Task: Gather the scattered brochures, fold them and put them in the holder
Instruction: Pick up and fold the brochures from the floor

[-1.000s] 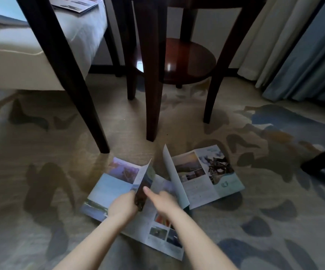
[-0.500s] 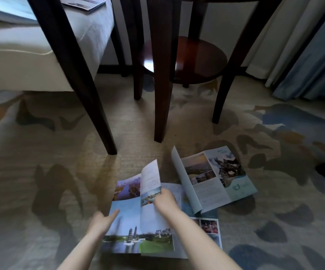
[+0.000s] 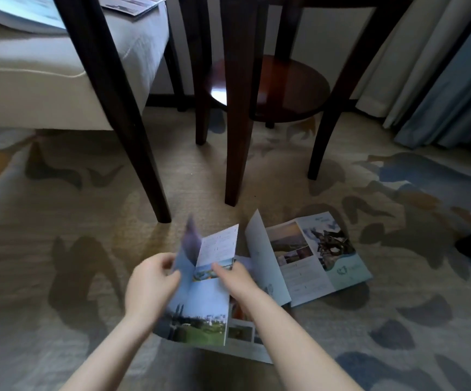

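Brochures, two on the carpet [image 3: 93,193] in front of you, a third on the chair. Item one: the near brochure [image 3: 200,300], partly folded, raised off the floor at its upper end; its left panel stands up and is blurred. Your left hand [image 3: 151,283] grips the left edge, thumb on the front face, fingers curled behind. Your right hand [image 3: 235,280] pinches the inner white panel near its lower photo strip, fingers closed on the paper. Item two: the second brochure [image 3: 307,263], lying open just to the right of the first, one flap standing upright, its remaining panels flat on the carpet; its near-left corner touches or slips under the first, you cannot tell which. Item three: the far brochure [image 3: 131,4], flat on the cushion of the chair [image 3: 68,66] at upper left. Side table [image 3: 288,88] with round lower shelf stands beyond the brochures; curtains [image 3: 440,66] hang at right. Holder not in view.
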`<action>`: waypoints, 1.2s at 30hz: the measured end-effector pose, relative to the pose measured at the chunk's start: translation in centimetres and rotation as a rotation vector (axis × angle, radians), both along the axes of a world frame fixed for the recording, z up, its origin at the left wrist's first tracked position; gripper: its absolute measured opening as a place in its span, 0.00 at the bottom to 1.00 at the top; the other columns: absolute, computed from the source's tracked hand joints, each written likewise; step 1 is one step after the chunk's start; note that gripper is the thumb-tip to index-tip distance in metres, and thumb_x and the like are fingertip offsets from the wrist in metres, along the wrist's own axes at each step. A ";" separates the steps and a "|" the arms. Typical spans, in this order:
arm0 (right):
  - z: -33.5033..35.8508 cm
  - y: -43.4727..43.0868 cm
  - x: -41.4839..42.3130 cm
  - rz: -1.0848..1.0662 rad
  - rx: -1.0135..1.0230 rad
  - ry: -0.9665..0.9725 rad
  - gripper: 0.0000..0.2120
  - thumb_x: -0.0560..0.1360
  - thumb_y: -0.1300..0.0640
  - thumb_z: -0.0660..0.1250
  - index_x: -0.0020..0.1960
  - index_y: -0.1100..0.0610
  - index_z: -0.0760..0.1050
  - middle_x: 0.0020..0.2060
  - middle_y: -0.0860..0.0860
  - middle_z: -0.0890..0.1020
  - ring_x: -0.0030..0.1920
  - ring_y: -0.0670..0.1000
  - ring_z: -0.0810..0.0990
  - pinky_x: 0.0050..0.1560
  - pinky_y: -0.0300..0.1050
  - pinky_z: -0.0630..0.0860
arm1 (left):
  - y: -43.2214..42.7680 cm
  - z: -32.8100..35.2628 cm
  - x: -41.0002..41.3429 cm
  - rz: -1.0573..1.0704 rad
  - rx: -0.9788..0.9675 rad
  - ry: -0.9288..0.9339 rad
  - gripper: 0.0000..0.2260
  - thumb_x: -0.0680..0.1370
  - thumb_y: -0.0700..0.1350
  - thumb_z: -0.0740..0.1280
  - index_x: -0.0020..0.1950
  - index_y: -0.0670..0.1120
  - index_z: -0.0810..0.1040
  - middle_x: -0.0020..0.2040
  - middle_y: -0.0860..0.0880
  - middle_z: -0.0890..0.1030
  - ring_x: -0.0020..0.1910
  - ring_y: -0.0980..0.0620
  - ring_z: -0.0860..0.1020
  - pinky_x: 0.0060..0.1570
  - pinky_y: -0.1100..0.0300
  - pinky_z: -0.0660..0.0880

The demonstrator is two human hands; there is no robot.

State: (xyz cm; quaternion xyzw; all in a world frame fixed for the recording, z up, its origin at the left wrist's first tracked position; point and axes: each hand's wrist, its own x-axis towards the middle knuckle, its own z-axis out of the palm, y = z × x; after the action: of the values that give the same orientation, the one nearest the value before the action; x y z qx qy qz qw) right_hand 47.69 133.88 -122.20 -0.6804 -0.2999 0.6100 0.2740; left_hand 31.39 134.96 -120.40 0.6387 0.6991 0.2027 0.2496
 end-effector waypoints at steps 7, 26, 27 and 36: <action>0.4 -0.4 -0.1 -0.184 -0.032 0.088 0.07 0.77 0.63 0.62 0.45 0.52 0.75 0.47 0.54 0.83 0.44 0.50 0.81 0.43 0.42 0.78 | -2.1 -1.6 3.7 -0.222 -0.309 -0.320 0.03 0.72 0.48 0.71 0.44 0.56 0.83 0.43 0.52 0.85 0.43 0.56 0.83 0.45 0.57 0.79; -3.5 -3.1 1.1 -0.290 -0.074 0.030 0.26 0.70 0.39 0.71 0.62 0.51 0.71 0.57 0.47 0.80 0.54 0.51 0.82 0.50 0.45 0.79 | 1.0 -2.9 -5.3 0.165 -0.813 -1.115 0.23 0.64 0.42 0.73 0.57 0.38 0.78 0.49 0.33 0.83 0.42 0.34 0.84 0.43 0.44 0.80; -3.5 -3.2 1.1 -0.277 -0.130 0.173 0.27 0.70 0.41 0.73 0.62 0.54 0.73 0.55 0.49 0.83 0.51 0.52 0.85 0.46 0.45 0.80 | 1.1 -2.9 -6.0 0.210 -0.865 -1.155 0.22 0.63 0.43 0.73 0.55 0.37 0.80 0.48 0.33 0.83 0.41 0.34 0.84 0.43 0.43 0.80; 0.0 -1.4 2.5 -0.147 0.096 0.287 0.08 0.74 0.68 0.70 0.46 0.56 0.77 0.45 0.55 0.84 0.42 0.51 0.83 0.45 0.43 0.80 | 0.2 -5.1 -5.6 0.445 -0.709 -1.056 0.32 0.72 0.64 0.64 0.66 0.41 0.75 0.60 0.40 0.79 0.49 0.43 0.80 0.63 0.49 0.70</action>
State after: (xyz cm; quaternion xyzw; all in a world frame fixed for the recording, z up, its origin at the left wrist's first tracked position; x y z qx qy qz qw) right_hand 50.17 132.53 -122.24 -0.5923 -0.2358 0.6642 0.3903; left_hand 25.78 135.16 -125.48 0.1740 0.6223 0.2926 0.7049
